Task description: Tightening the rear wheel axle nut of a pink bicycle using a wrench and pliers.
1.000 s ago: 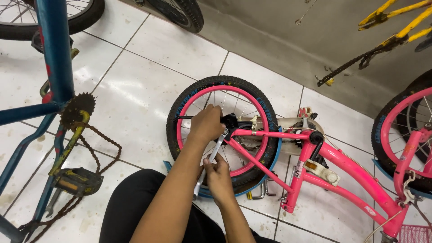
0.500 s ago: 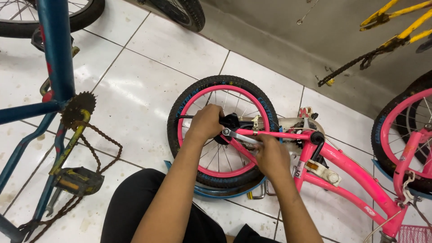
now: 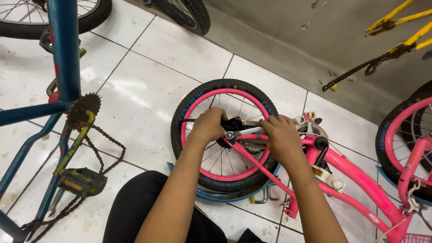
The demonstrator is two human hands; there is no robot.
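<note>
Gripping the silver wrench (image 3: 243,132) at the hub of the pink-rimmed rear wheel (image 3: 225,135), your right hand (image 3: 282,140) closes around its handle while your left hand (image 3: 208,126) clamps the hub side. Smooth steel on a small nut can slip, I judge, driving your knuckles into thin spokes or the glossy pink frame (image 3: 351,180).

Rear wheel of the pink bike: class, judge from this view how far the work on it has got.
Done: the pink bike lies on the tiles. In hand: the right hand holds a wrench at the rear wheel hub, the left hand gripping there. Left: the wheel sits in the frame, so nothing is off.
</note>
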